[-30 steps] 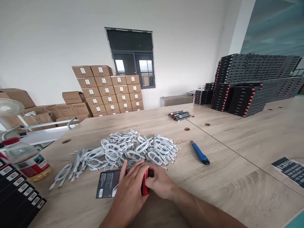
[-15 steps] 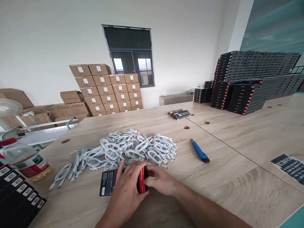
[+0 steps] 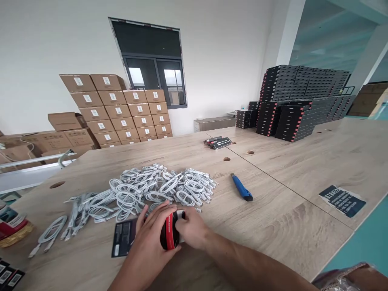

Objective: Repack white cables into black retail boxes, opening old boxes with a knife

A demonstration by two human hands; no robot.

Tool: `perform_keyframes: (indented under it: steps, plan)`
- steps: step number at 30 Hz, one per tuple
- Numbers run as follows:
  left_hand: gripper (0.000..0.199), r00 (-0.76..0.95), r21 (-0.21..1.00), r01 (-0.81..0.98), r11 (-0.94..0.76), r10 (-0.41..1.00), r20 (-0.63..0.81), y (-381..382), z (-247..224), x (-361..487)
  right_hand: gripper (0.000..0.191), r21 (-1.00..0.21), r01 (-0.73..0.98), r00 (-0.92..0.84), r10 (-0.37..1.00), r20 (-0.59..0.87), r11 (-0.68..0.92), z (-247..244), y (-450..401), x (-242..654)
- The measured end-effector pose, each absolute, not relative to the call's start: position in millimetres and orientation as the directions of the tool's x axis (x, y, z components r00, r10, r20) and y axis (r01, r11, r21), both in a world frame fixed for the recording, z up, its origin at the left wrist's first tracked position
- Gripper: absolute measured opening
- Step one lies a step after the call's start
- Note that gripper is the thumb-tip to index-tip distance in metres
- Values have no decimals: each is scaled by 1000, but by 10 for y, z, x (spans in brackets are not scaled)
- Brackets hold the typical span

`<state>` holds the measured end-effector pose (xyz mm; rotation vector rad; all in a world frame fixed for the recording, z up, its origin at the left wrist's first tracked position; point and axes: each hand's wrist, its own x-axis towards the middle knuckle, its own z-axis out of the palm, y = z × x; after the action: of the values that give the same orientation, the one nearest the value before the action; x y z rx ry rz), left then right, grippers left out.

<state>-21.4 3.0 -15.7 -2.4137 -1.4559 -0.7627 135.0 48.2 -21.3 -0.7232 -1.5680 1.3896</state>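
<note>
Box [image 3: 170, 232], black and red, is at six o'clock over the counter [image 3: 273, 214], gripped by the left hand [image 3: 147, 248]. The right hand [image 3: 194, 231] pinches something white [image 3: 182, 237] at its end. Cables [image 3: 125, 199] lie at the box's eleven o'clock. It seems to need steady holding.

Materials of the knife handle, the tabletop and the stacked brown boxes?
Knife handle: likely molded plastic, satin blue with a dark end; smooth, evenly colored body.
Tabletop: wood-look surface, matte, pale grain; laminate or real wood, can't tell.
Brown boxes: probably corrugated cardboard, matte, plain brown faces with white labels.
</note>
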Motion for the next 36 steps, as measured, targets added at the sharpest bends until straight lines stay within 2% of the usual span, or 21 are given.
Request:
perform_keyframes:
  steps: [3,6,9,12,14,17,21,25,30,34,36]
  plan:
    - [78,352,122,869,-480,772,530,18,-153,-249,18,-970,-210,-463,861,211,124,-271,535,1362]
    - [73,296,129,899,-419,797,527,19,-158,-285,19,-971,-219,-502,842,196,95,-321,576,1379]
    - [64,212,128,936,-327,817,536,17,-166,-303,34,-947,-147,-372,871,321,286,-348,572,1412]
    - [56,170,115,954,-277,815,554,2,-168,-289,53,-823,24,-338,779,528,568,-358,545,1464]
    - [54,161,121,955,-270,817,554,-11,-160,-270,52,-709,61,-388,671,632,702,-362,539,1496]
    - [55,128,153,954,-259,810,572,-29,-135,-250,46,-564,50,-386,537,750,824,-378,569,1522]
    - [60,87,177,954,-244,785,613,-44,-101,-234,42,-482,56,-360,468,807,874,-406,621,1512]
    - [59,75,132,967,-218,740,668,-48,-92,-203,40,-587,126,-357,588,725,800,-416,601,1483]
    - [46,116,5,985,-171,690,715,-44,-97,-170,37,-794,112,-457,740,493,598,-450,514,1399]
    - [48,155,-39,983,-179,700,697,-34,-97,-146,29,-938,3,-468,830,305,347,-451,499,1310]
    - [50,168,-25,979,-204,723,670,-28,-100,-157,25,-964,-77,-423,867,264,256,-415,540,1317]
